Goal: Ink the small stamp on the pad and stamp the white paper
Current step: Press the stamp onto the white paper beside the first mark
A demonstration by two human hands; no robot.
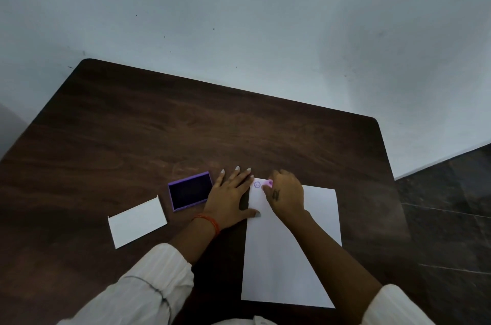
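Observation:
A white paper point(287, 258) lies on the dark wooden table point(159, 138) in front of me. My right hand point(285, 194) is closed around a small pink stamp point(268, 183) at the paper's far left corner. A round purple print point(257, 184) shows on the paper just left of the stamp. My left hand point(229, 197) lies flat with spread fingers on the paper's left edge, thumb on the sheet. The open purple ink pad point(190, 191) sits just left of that hand.
A white lid or card point(136, 222) lies left of the ink pad. A pale wall runs behind the table's far edge. Dark tiled floor point(451, 218) shows past the table's right edge.

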